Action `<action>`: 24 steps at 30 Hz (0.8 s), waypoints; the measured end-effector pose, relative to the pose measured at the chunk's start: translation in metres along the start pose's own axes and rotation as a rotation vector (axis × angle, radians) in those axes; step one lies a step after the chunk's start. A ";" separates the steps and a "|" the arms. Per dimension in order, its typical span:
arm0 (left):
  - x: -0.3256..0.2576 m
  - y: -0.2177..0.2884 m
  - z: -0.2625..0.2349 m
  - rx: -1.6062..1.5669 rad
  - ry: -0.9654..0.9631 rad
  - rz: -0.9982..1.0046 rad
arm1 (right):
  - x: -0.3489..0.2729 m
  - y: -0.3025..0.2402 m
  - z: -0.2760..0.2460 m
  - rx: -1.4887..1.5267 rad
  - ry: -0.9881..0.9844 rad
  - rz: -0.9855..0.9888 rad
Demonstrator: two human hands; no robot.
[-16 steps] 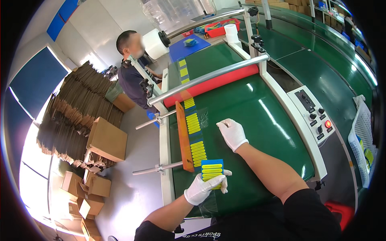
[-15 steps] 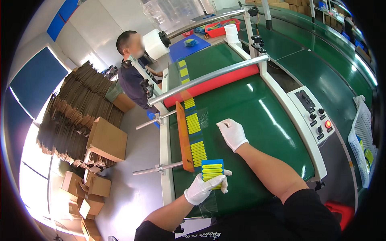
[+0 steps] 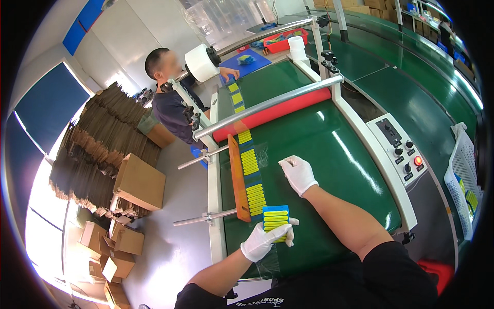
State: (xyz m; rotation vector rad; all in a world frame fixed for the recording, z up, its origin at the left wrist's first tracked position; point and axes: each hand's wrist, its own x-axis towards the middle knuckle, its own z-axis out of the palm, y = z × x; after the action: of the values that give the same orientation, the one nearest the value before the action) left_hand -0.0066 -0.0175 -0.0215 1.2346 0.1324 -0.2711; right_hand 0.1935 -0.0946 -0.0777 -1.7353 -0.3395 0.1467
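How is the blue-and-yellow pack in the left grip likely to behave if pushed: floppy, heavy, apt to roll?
The blue-and-yellow pack is probably fairly stiff, as its upper part stands straight above the left grip. It is likely light, since that grip alone holds it. Its flat, rectangular shape suggests sliding rather than rolling on the green belt.

Your left hand (image 3: 261, 242) covers the lower end of that blue card with yellow strips (image 3: 276, 217), its own fingers partly lost behind it. Your right hand (image 3: 299, 176) curls inward, and whether it pinches anything you can't see! Up ahead, the card row (image 3: 250, 162) vanishes beneath the red roller (image 3: 288, 109), itself half masked by the steel bar (image 3: 267, 107). The co-worker's (image 3: 172, 114) face is blurred, legs hidden behind the machine frame; the panel labels (image 3: 400, 160) are too tiny, and the white basket (image 3: 459, 147) runs into the dark rim.
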 end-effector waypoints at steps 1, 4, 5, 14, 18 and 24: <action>0.000 0.000 0.000 0.001 0.001 0.001 | 0.000 0.000 0.000 0.002 -0.008 0.012; 0.001 0.001 0.001 0.008 0.014 -0.013 | -0.001 -0.001 -0.001 -0.003 -0.012 0.016; 0.002 -0.001 0.001 0.008 0.015 -0.004 | -0.001 -0.001 -0.002 -0.009 -0.010 0.009; -0.003 0.000 0.002 0.035 -0.003 -0.038 | -0.003 -0.010 -0.004 -0.053 -0.034 -0.012; -0.002 0.000 0.000 0.051 -0.002 -0.046 | 0.001 0.000 0.001 -0.049 -0.036 -0.009; -0.003 0.002 0.004 0.044 0.018 -0.073 | 0.001 -0.002 0.001 -0.073 -0.043 -0.007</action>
State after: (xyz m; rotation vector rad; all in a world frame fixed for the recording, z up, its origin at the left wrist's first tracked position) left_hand -0.0088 -0.0202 -0.0176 1.2780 0.1883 -0.3277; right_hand 0.1935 -0.0928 -0.0763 -1.8044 -0.3869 0.1682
